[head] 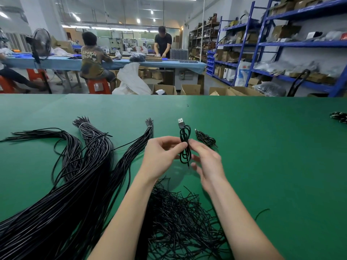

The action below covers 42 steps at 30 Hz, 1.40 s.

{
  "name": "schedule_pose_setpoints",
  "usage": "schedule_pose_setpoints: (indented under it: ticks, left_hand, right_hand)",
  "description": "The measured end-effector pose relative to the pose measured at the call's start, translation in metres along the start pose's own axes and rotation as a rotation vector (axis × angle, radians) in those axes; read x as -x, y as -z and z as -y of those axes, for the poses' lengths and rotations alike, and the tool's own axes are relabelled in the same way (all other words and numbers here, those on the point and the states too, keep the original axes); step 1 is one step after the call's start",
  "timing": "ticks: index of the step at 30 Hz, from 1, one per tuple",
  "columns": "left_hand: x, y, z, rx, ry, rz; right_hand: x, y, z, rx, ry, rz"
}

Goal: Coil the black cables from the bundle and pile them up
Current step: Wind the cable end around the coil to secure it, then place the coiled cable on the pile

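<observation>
A coiled black cable (185,147) with a USB plug at its top stands upright between my hands above the green table (262,147). My left hand (161,156) pinches the coil at its middle from the left. My right hand (206,162) touches the coil from the right with its thumb and forefinger; its other fingers are spread. Long bundles of black cables (90,166), tied with white bands at their far ends, fan out on the left. One finished coil (205,138) lies on the table just beyond my right hand.
A tangle of short black ties (180,218) lies on the table between my forearms. Another dark item (339,117) sits at the right edge. Beyond the table are cardboard boxes, blue shelving on the right and people working at a blue table.
</observation>
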State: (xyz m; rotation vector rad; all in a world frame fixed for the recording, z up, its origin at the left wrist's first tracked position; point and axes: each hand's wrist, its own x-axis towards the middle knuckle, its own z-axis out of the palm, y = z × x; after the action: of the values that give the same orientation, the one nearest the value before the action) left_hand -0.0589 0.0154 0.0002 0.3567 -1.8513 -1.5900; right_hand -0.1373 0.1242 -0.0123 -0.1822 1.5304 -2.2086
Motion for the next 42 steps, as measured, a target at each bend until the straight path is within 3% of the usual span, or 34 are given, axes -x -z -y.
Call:
schedule_pose_setpoints:
  ticks: [4,8,15,19,25,28,32,36,42]
  left_hand:
    - [0.0,0.002,0.0,0.068,0.046,-0.022]
    - [-0.002,0.003,0.0,0.091,0.078,-0.072]
    - [-0.001,0.002,0.007,0.181,0.179,-0.049]
    - [-0.001,0.001,0.009,0.172,0.235,-0.059]
    - [0.0,0.01,0.009,0.139,0.331,-0.086]
    - [0.002,0.011,0.009,0.124,0.356,-0.061]
    - [0.002,0.01,0.008,0.102,0.377,-0.041]
    - [0.003,0.007,0.005,0.088,0.392,-0.016]
    - [0.005,0.005,0.005,0.058,0.409,0.023]
  right_hand:
    - [-0.002,0.004,-0.002,0.33,0.455,-0.109]
    - [0.004,0.006,-0.009,0.455,0.643,-0.045]
    - [0.0,0.005,-0.003,0.494,0.465,0.135]
    - [-0.011,0.017,-0.002,0.596,0.497,0.009]
    - [-0.054,0.017,0.015,0.953,0.507,-0.181]
    - [-0.082,0.011,0.029,1.238,0.418,-0.205]
    - [-0.094,0.012,0.024,1.639,0.356,-0.118]
    - [-0.088,0.018,0.013,1.772,0.429,0.025]
    - [-0.083,0.019,0.017,1.938,0.363,0.042]
